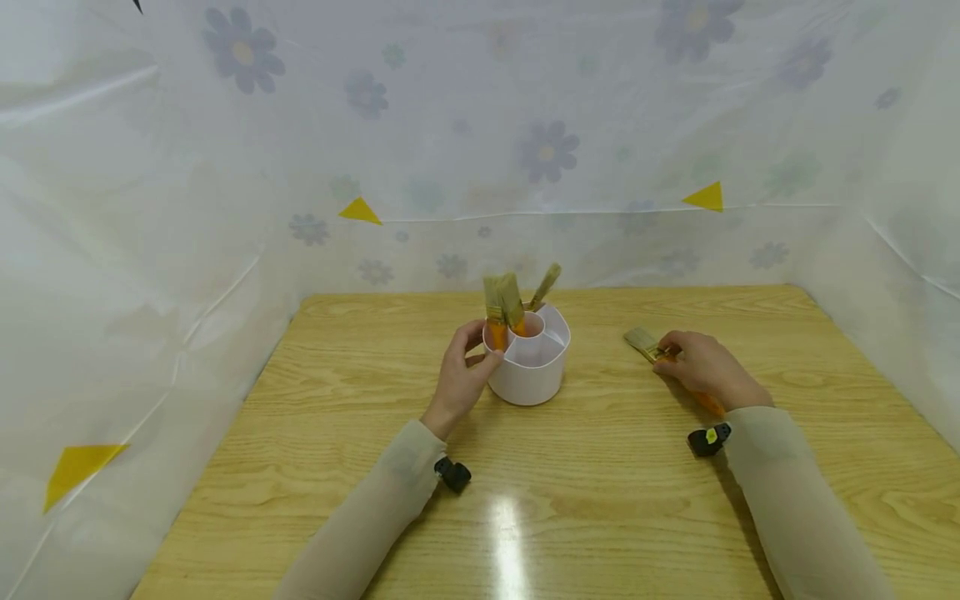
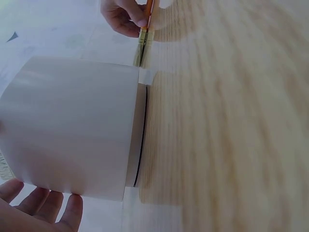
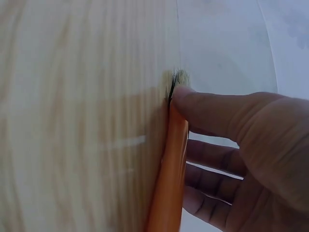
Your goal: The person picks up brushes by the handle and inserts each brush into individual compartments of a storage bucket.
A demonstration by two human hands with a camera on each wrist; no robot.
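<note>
A white divided holder (image 1: 531, 367) stands mid-table with three brushes (image 1: 512, 305) upright in it. My left hand (image 1: 483, 346) holds the holder's left side, thumb at the near wall and fingers curled round the far side. In the left wrist view the holder (image 2: 72, 125) fills the frame and my fingers (image 2: 43, 208) show at the bottom left. To the right, a paintbrush (image 1: 642, 341) with an orange handle lies flat on the table. My right hand (image 1: 667, 358) pinches it near the ferrule. In the right wrist view the thumb (image 3: 217, 111) presses on the orange handle (image 3: 169, 174).
The wooden table (image 1: 600, 500) is enclosed on three sides by pale flowered plastic sheeting (image 1: 540, 150) with yellow triangle marks (image 1: 361, 211). Bare wood lies between the holder and the brush, and in front of both hands.
</note>
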